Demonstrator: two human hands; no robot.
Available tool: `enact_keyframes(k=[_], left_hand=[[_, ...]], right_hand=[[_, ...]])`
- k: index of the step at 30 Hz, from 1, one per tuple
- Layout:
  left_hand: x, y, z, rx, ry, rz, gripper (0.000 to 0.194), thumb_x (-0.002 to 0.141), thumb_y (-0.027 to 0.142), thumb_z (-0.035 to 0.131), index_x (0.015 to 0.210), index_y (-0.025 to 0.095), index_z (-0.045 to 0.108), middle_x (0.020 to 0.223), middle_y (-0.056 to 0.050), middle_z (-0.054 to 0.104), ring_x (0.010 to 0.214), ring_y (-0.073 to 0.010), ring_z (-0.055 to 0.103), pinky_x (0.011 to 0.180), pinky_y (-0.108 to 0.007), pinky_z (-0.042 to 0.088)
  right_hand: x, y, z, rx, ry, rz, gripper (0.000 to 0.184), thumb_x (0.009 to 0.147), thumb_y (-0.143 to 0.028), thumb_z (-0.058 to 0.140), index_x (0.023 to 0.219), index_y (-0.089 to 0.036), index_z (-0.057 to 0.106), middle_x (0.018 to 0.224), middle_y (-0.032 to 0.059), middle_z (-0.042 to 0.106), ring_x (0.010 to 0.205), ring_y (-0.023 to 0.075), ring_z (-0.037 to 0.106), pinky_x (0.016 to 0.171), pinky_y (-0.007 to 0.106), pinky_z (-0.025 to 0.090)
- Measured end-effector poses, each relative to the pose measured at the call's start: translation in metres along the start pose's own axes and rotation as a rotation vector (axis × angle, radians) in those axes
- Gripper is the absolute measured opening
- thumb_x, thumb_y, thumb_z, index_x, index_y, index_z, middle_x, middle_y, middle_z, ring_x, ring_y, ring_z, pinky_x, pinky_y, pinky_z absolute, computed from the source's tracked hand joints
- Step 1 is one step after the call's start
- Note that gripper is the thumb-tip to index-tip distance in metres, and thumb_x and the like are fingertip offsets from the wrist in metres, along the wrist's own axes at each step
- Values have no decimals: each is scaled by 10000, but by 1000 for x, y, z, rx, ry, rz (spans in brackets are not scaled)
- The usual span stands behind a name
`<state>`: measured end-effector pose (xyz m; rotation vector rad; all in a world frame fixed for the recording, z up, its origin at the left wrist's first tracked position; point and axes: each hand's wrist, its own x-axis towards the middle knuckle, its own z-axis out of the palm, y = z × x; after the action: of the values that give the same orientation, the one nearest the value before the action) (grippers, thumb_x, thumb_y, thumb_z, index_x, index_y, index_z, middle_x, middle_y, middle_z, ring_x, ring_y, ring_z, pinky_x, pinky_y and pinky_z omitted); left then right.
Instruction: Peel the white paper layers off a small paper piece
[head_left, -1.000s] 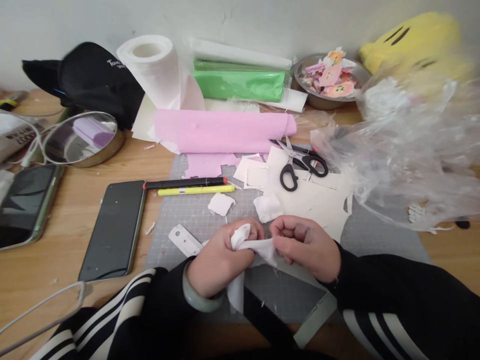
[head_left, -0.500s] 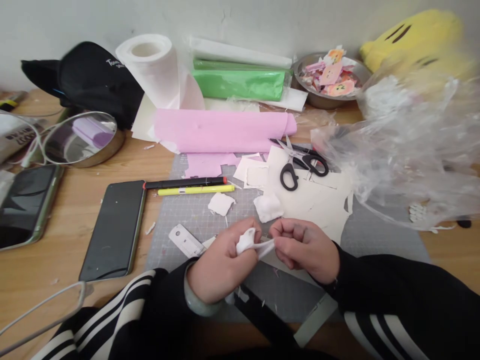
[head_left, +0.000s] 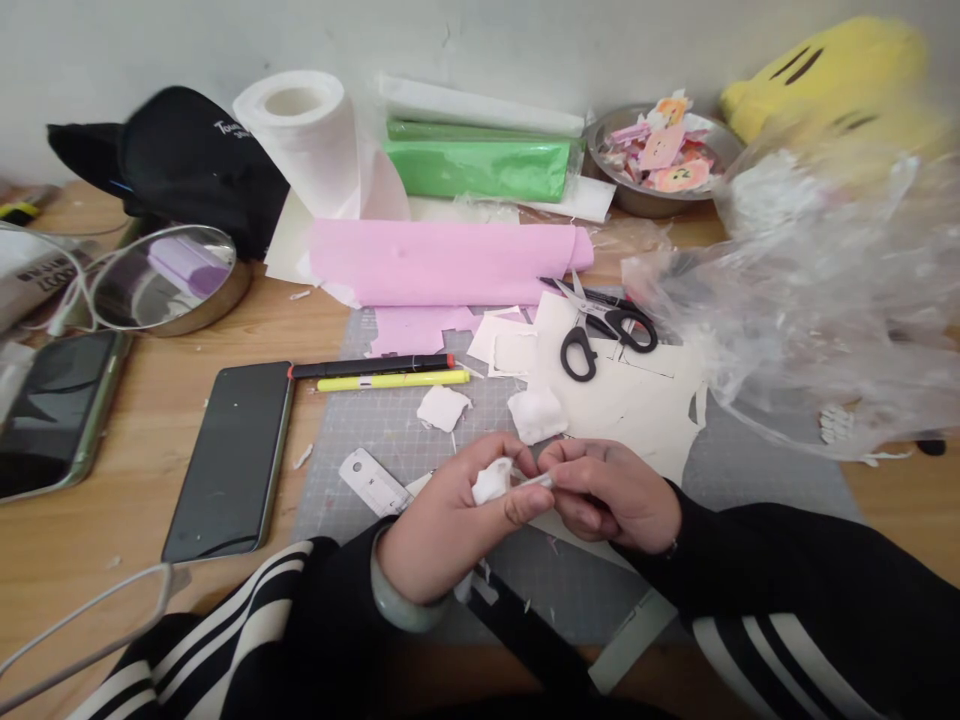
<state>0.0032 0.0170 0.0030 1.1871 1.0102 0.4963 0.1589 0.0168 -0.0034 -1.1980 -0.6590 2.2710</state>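
Observation:
My left hand point(head_left: 446, 530) is closed around a soft white wad point(head_left: 492, 483), its thumb along the lower side. From the wad, a thin white strip runs across to my right hand point(head_left: 619, 490). The thumb and fingers of that hand pinch the strip's end. Just beyond my hands lie a flat, ragged-edged white piece point(head_left: 444, 409) and a puffy white pad point(head_left: 538, 415). Both rest on the grey cutting mat point(head_left: 330, 440). What the wad is made of I cannot tell.
Black-handled scissors point(head_left: 579, 354) lie on cream paper point(head_left: 630, 395). A ruler point(head_left: 375, 483), pens point(head_left: 390, 380) and a phone point(head_left: 229, 460) are to the left. Behind are pink sheet point(head_left: 450, 262) and a white roll point(head_left: 300, 150); crumpled clear plastic point(head_left: 810, 290) fills the right.
The stretched white strip between my hands has become narrower and tighter. My left thumb has extended toward my right fingers, and the hands are closer together.

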Motion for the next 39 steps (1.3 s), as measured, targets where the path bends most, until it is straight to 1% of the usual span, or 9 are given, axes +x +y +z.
enact_keyframes(k=[4, 7, 13, 20, 23, 25, 28, 33, 39], left_hand=[[0, -1, 0, 14, 6, -17, 248, 725, 375, 553, 683, 142, 478, 571, 48, 392, 518, -55, 327, 483, -196, 262], [0, -3, 0, -4, 10, -63, 253, 729, 371, 555, 667, 152, 446, 509, 70, 347, 458, -40, 299, 443, -186, 247], [1, -6, 2, -134, 6, -150, 189, 724, 302, 561, 737, 155, 442, 516, 48, 471, 470, -64, 437, 468, -189, 337], [2, -4, 1, -222, -47, -63, 103, 684, 182, 540, 650, 143, 451, 538, 22, 498, 475, -64, 426, 449, -188, 322], [3, -5, 1, -185, 34, -51, 123, 699, 200, 562, 683, 143, 455, 564, 42, 457, 488, -45, 376, 463, -179, 302], [4, -5, 0, -178, 74, -58, 206, 660, 231, 625, 714, 145, 445, 615, 41, 460, 530, -47, 379, 491, -179, 311], [5, -5, -1, -164, 74, -86, 333, 585, 293, 695, 756, 144, 452, 636, 40, 460, 551, -55, 380, 496, -184, 307], [4, -4, -2, -134, 63, -104, 254, 721, 387, 562, 740, 149, 476, 494, 63, 421, 460, -52, 356, 453, -190, 259], [4, -4, -2, -184, 33, -121, 219, 719, 330, 585, 699, 149, 463, 502, 58, 469, 457, -43, 358, 457, -183, 266]], right_hand=[[-1, -1, 1, -53, 18, -14, 167, 582, -278, 527, 590, -152, 417, 318, -82, 408, 259, 4, 249, 296, 138, 147], [-1, -2, 1, -75, 34, -16, 163, 578, -279, 517, 600, -153, 415, 332, -78, 438, 258, 8, 269, 293, 139, 158], [-1, 0, 1, -103, 20, -41, 142, 594, -259, 507, 596, -147, 419, 354, -78, 445, 277, 1, 286, 300, 138, 164], [0, -1, 2, -116, -11, -70, 147, 608, -260, 500, 569, -138, 429, 378, -63, 461, 283, -1, 291, 301, 143, 169], [0, -1, 1, -129, 28, -40, 165, 596, -280, 518, 588, -141, 431, 355, -79, 428, 277, 1, 281, 299, 136, 171], [0, -2, 0, -121, 54, -27, 186, 585, -293, 534, 604, -150, 417, 345, -87, 418, 271, 3, 277, 295, 134, 167], [0, -2, 0, -113, 66, -33, 200, 586, -303, 542, 618, -156, 409, 353, -86, 427, 271, 8, 287, 292, 134, 162], [0, -2, 0, -131, 63, -21, 187, 589, -291, 530, 620, -160, 399, 353, -88, 430, 268, 6, 277, 293, 135, 166], [0, -2, 0, -100, 81, 2, 174, 572, -280, 524, 620, -160, 407, 349, -86, 424, 275, 10, 278, 298, 138, 168]])
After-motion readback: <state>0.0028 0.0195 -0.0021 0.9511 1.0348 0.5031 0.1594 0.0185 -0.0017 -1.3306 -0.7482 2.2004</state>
